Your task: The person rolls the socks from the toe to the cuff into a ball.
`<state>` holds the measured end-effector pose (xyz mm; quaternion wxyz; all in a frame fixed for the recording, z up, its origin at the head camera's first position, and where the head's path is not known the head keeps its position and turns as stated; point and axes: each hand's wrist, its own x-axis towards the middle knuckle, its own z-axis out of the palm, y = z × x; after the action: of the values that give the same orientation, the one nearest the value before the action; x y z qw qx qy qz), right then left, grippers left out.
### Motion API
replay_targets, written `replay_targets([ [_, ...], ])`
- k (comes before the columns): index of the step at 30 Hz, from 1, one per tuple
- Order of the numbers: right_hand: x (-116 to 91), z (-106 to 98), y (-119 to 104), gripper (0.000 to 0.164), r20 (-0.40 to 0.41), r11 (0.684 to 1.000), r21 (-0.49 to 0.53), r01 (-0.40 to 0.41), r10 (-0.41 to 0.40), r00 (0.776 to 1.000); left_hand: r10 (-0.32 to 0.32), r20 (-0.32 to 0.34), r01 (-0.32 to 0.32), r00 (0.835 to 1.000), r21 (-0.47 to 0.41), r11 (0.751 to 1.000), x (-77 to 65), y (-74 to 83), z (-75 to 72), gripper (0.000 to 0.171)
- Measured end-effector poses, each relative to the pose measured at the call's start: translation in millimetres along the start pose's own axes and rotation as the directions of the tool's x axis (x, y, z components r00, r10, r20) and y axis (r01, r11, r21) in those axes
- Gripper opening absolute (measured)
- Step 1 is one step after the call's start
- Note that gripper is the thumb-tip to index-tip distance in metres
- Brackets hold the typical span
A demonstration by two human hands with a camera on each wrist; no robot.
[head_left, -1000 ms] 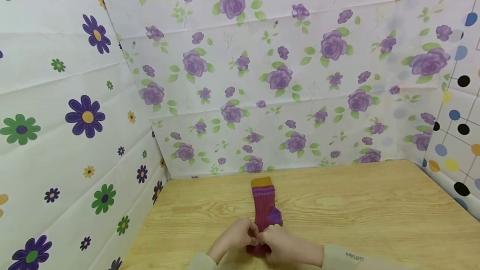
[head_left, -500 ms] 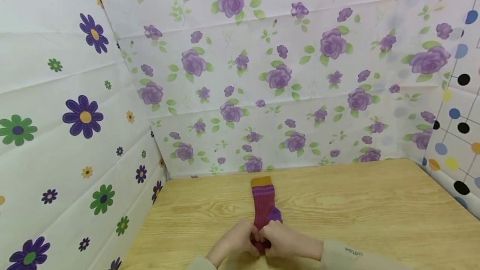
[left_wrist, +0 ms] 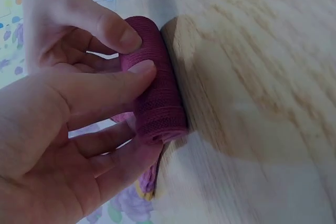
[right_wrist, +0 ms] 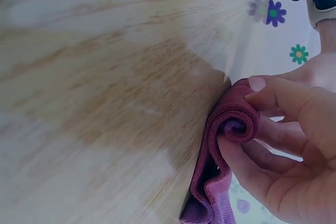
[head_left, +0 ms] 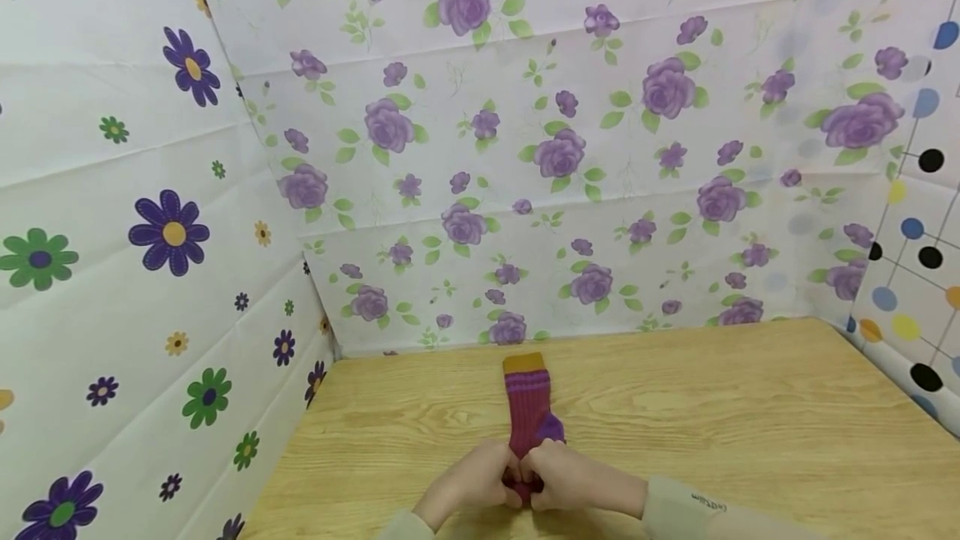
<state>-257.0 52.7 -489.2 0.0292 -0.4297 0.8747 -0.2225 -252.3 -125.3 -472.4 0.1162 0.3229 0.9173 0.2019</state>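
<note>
Sock (head_left: 528, 407) lies partly rolled on the table (head_left: 712, 423) (cuff (head_left: 522, 363) farthest away), its roll (left_wrist: 163, 90) pinched by the left hand (head_left: 483, 475) and right hand (head_left: 562, 475).

In head view, sock (head_left: 529, 407) partly behind fingers (head_left: 543, 461)

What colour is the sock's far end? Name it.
The sock's far end is mustard yellow, clearest in the head view.

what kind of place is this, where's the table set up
Probably a small screened-off workspace, though the wider room is out of sight. The wood-grain table has a rose-print sheet behind it and a flower-print sheet along its left side, with a partly rolled sock on it.
</note>
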Motion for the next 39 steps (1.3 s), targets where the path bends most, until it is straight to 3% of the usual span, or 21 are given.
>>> replay_targets([
  [6, -1.0, 0.9, 1.6, 0.018, -0.013, 1.000, 0.015, -0.022, 0.022, 1.000, 0.057, 0.014, -0.059, 0.998, 0.116, 0.991, 3.7, 0.4, 0.4, 0.008],
  [14, -3.2, -1.6, 1.7, 0.023, -0.054, 0.999, 0.029, -0.030, 0.032, 0.998, 0.090, 0.033, -0.094, 0.995, 0.154, 0.984, 7.4, 3.0, -3.3, 0.015],
  [19, -5.0, 0.6, 2.4, 0.019, -0.102, 1.000, 0.014, -0.001, 0.002, 0.995, 0.112, 0.038, -0.118, 0.993, 0.194, 0.974, 7.8, 1.5, -3.7, 0.010],
  [25, -5.3, 0.3, 3.3, 0.021, -0.129, 0.999, 0.025, -0.020, 0.023, 0.991, 0.107, 0.049, -0.114, 0.993, 0.159, 0.981, 9.9, 4.4, -8.1, 0.013],
  [33, -5.4, -1.9, 1.3, 0.017, -0.121, 0.999, -0.034, -0.025, 0.020, 0.992, 0.067, 0.079, -0.082, 0.995, 0.194, 0.978, 16.1, 7.9, -12.0, 0.044],
  [36, -6.2, -2.7, 0.2, 0.016, -0.117, 0.999, -0.039, -0.029, 0.024, 0.993, 0.064, 0.091, -0.080, 0.994, 0.191, 0.978, 18.1, 6.9, -12.3, 0.044],
  [39, -7.5, -3.0, -0.1, 0.015, -0.118, 0.999, -0.020, -0.034, 0.032, 0.993, 0.064, 0.102, -0.080, 0.993, 0.159, 0.984, 19.3, 6.3, -12.9, 0.034],
])
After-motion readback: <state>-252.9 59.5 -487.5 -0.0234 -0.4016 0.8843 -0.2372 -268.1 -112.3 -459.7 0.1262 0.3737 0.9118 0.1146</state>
